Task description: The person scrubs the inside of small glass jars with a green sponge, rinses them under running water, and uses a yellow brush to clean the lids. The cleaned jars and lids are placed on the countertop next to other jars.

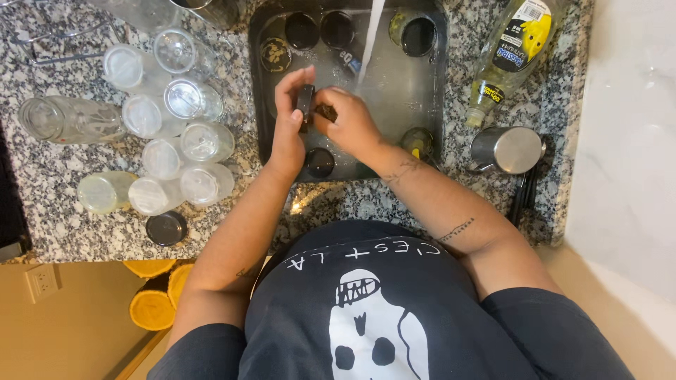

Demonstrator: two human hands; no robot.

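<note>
Over the sink [422, 91], the left hand [289, 130] has its fingers wrapped round a small dark lid [305, 102], held upright above the basin, while the right hand [348, 123] presses a scrubber [325, 111] against it, fingers closed tight on the pad. Water [370, 42] streams down just right of the hands. More dark lids lie in the basin, one [320, 162] directly below the wrists, others along the far wall. On the counter [63, 211] to the left stands a crowd of clear jars [186, 98], most upside down, one on its side [67, 119], with a loose black lid [166, 228] near the edge. A soap bottle [510, 56] lies tilted on the right, beside a steel cup [507, 149]. The risk here, as I judge it: a wet, soapy lid is slippery and could squirt out of those fingers into the basin, and an elbow swinging left could knock the tightly packed jars together.
</note>
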